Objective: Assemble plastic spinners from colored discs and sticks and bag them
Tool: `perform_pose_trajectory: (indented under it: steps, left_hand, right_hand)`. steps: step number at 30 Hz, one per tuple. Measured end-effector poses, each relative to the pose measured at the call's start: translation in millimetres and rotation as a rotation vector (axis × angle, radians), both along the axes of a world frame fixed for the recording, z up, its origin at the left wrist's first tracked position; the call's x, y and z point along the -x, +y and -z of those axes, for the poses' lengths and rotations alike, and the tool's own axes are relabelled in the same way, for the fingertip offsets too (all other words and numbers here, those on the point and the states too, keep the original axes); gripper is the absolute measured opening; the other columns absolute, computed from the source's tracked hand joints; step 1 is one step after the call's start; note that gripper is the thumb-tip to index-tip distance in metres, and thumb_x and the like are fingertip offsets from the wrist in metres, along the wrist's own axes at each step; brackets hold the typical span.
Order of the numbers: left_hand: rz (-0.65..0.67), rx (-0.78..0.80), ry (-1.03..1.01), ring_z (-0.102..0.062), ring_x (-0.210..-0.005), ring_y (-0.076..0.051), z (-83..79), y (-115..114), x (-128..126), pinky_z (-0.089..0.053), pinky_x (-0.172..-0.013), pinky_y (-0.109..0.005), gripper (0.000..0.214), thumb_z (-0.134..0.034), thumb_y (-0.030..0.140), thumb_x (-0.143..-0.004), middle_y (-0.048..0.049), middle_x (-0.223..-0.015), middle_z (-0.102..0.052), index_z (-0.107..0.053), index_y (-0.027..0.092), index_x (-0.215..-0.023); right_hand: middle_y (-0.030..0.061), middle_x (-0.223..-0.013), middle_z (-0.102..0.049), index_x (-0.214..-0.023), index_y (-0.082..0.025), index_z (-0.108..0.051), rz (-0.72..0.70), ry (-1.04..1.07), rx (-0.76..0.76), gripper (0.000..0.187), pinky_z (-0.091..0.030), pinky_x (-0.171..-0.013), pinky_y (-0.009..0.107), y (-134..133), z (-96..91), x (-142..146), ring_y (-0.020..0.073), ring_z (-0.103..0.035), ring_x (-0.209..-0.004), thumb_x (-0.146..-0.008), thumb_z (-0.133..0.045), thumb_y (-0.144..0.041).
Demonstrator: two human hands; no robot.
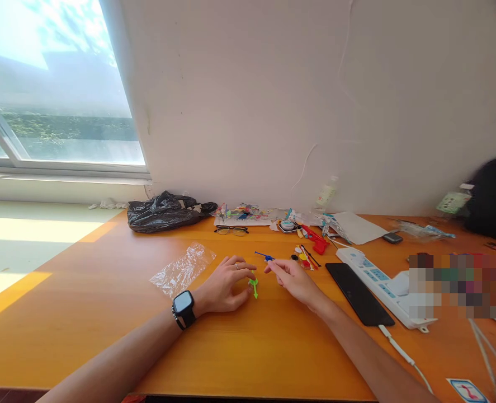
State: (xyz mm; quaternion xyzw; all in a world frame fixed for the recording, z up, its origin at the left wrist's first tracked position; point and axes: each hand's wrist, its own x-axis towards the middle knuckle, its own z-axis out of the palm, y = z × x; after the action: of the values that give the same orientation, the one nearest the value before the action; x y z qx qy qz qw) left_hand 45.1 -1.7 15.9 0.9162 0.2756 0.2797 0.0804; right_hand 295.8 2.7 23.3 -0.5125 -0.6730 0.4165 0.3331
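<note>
My left hand [230, 284], with a ring and a black smartwatch [183, 307] on the wrist, is above the wooden table. Its fingers and thumb close on a bright green plastic arrow [254, 286], whose pointed end faces me. Just to the right, my right hand [293, 281] has its thumb and index finger pinched at the thick end of a small blue plastic stick [263, 255]. The stick's thin end points left and away from me. Fingers partly cover both pieces. A flattened clear plastic bag [184, 270] lies left of my left hand.
Beyond my right hand lie small discs and sticks [304, 257] and a red toy gun [316, 240]. A black phone [357, 294] and white power strip [388, 288] flank my right forearm. Glasses [231, 230] and a black plastic bag [168, 212] sit toward the wall.
</note>
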Motion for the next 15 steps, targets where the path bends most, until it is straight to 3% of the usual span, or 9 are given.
perform_pose_trajectory:
  steps: [6,15]
  left_hand:
    - [0.003,0.001,0.025,-0.061,-0.106,-0.028,-2.5,-2.2,-1.9,-0.047,-0.094,-0.044,0.025,-0.063,0.02,-0.088,-0.0065,-0.108,-0.073,-0.067,0.026,-0.112]
    - [-0.017,-0.016,0.006,-0.06,-0.096,-0.027,3.5,0.9,-3.0,-0.046,-0.087,-0.043,0.015,-0.064,0.027,-0.091,-0.0085,-0.096,-0.07,-0.07,0.026,-0.105]
  right_hand:
    - [-0.0059,-0.06,-0.034,-0.094,-0.015,-0.073,-0.009,0.002,-0.006,0.06,-0.021,-0.054,0.028,0.1,-1.1,0.1,0.0125,-0.032,-0.055,-0.093,-0.052,-0.071]
    - [-0.0048,-0.06,-0.036,-0.096,-0.014,-0.075,0.029,-0.009,-0.025,0.061,-0.022,-0.054,0.027,1.0,-3.6,-3.1,0.0133,-0.035,-0.057,-0.092,-0.053,-0.071]
